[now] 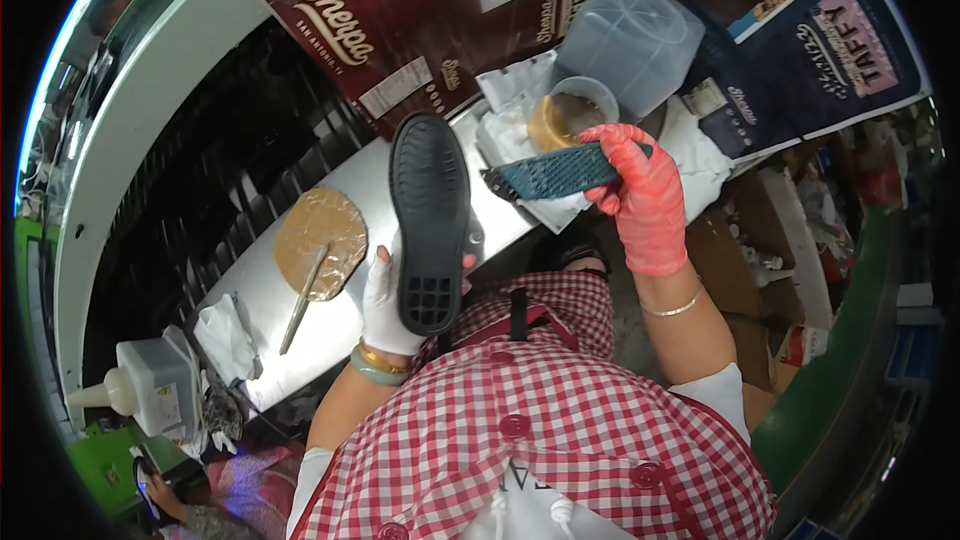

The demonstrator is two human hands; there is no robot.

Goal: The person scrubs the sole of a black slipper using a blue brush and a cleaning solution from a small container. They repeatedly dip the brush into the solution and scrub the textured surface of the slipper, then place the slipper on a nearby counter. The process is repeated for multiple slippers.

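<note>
My left hand, in a white fingerless-looking glove, is closed round the heel end of a black shoe sole. The sole stands lengthwise, its ribbed toe pointing away and a grid of square hollows at the heel. In a red knit glove, my right hand pinches a flat teal tool with a scaly pattern. The dark, frayed tip of this tool points left, apart from the sole. Just behind it sits a small plastic cup of brownish contents, with a yellowish coating on its side.
A translucent tub and white paper are beside the cup. On the metal table lie a tan round pad with a thin tool across it and a crumpled tissue. A nozzle bottle stands left. Printed cardboard lines the back.
</note>
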